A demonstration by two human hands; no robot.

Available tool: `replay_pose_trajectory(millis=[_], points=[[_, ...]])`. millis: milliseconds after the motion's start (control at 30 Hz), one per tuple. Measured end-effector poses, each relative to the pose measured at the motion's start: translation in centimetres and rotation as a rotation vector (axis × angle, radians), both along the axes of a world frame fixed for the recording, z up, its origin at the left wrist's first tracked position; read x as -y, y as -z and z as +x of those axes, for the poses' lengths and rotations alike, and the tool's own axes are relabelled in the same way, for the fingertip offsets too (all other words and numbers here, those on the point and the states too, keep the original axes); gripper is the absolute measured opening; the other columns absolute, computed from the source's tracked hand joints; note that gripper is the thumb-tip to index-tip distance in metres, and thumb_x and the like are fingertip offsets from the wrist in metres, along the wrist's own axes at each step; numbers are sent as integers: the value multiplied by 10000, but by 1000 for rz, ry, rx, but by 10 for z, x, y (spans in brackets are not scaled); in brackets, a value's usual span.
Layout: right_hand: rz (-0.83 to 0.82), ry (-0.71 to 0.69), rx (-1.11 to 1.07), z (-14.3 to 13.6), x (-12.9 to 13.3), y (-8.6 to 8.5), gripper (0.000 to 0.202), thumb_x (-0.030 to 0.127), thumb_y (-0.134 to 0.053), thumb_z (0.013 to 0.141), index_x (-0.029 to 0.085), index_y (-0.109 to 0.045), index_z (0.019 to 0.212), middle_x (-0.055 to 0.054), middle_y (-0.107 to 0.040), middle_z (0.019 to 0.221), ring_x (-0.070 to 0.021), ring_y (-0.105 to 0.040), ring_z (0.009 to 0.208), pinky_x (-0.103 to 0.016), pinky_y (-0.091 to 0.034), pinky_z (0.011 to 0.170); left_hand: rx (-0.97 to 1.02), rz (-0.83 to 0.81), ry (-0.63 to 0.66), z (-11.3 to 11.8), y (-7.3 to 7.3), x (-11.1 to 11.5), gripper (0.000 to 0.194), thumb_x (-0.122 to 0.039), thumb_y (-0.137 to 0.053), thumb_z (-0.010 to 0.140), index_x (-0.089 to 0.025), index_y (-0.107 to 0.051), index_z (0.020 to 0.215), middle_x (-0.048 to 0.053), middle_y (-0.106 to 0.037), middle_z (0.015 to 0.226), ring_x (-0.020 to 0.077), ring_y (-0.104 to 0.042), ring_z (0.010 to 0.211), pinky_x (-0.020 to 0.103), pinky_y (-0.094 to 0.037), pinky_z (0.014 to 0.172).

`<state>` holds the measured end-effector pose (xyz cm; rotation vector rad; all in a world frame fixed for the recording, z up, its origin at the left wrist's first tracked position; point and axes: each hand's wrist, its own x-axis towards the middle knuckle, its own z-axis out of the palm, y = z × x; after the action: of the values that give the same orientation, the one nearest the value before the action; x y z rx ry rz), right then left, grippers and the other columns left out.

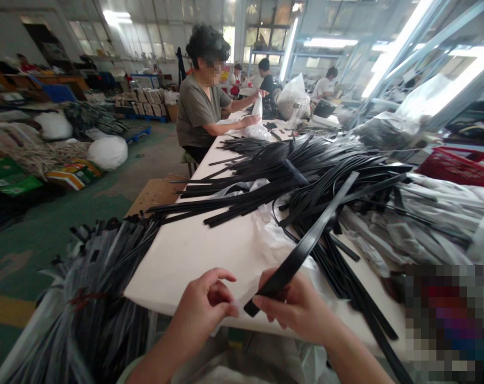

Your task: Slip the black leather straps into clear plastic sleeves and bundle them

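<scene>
My right hand (292,301) grips a flat black strap (306,242) close to its near end, the thumb on top. From there the strap slants up and away over the table. To its left, my left hand (208,301) is raised at the table's near edge, fingers curved and the index fingertip apart from the thumb. A hazy, see-through bit shows by that thumb; I cannot make out what it is. Past both hands a big heap of black straps (282,160) covers the far part of the white table (202,250).
Bundled straps (94,288) stand on the floor at left. Clear plastic sleeves (429,213) pile up at right, before a red basket (461,165). Across the table a person (202,106) handles a white plastic bag (258,109). A cardboard sheet (156,194) lies beside the table.
</scene>
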<state>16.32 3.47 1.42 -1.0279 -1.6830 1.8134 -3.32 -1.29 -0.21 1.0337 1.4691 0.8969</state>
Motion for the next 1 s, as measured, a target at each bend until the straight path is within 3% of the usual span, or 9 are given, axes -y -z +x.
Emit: replay_pose_trajectory(millis=[200,333,500,567,667,733,833,900,1000], points=[[80,-62,50,5,-2,5,201,269,-638,811,190,-508,680,48,-460,564,-89,-421,512,-197,-294,453,-30,-21,153,1,-7,-3,421,-30,-620,610,-194,-644,998,-48,-706,688,156,-678,666,240,-505,660],[87,2,8,-3,6,15,184,290,-626,842,188,-536,719,49,-460,579,-86,-405,510,-203,-283,458,32,-42,206,2,-3,-6,423,-42,-634,624,-189,-628,1021,-35,-724,704,175,-697,703,252,-501,671],[34,146,-104,-11,10,34,222,383,-670,840,166,-621,836,47,-457,596,-78,-395,514,-195,-286,464,55,-41,169,2,8,-5,404,-58,-655,631,-175,-625,1016,-25,-710,696,172,-675,703,251,-477,658],[-18,291,-176,-8,5,40,339,484,-642,851,156,-657,934,64,-400,554,-70,-339,469,-192,-238,428,55,-48,175,1,11,-5,419,-63,-676,624,-172,-621,1025,-26,-702,691,168,-663,697,249,-470,653],[-78,502,-235,-4,-1,44,471,593,-551,875,139,-679,880,79,-316,491,-63,-259,423,-200,-160,397,71,-80,172,2,11,-6,500,-51,-685,603,-176,-592,1078,-23,-705,697,172,-660,688,255,-473,647],[10,447,-166,-6,2,44,458,566,-555,886,132,-698,849,63,-350,487,-68,-299,430,-207,-180,408,81,-87,145,4,10,-7,543,-36,-678,588,-178,-580,1102,-33,-691,675,170,-655,673,256,-479,639],[181,233,-101,-14,13,43,393,477,-536,925,142,-735,877,27,-442,538,-86,-390,487,-214,-259,453,85,-74,108,7,11,-8,563,-13,-663,568,-178,-590,1100,-55,-655,635,158,-643,651,245,-482,623],[184,176,-144,-18,16,44,345,445,-571,909,150,-747,892,21,-458,568,-95,-412,525,-216,-291,481,91,-69,103,8,12,-8,576,-7,-661,562,-178,-591,1108,-59,-650,633,157,-643,652,243,-488,623],[-20,366,-293,-16,6,45,399,507,-603,868,137,-747,904,63,-344,500,-72,-290,449,-207,-214,422,81,-83,126,8,12,-7,605,-20,-688,560,-179,-580,1133,-57,-661,630,159,-642,630,243,-488,604]])
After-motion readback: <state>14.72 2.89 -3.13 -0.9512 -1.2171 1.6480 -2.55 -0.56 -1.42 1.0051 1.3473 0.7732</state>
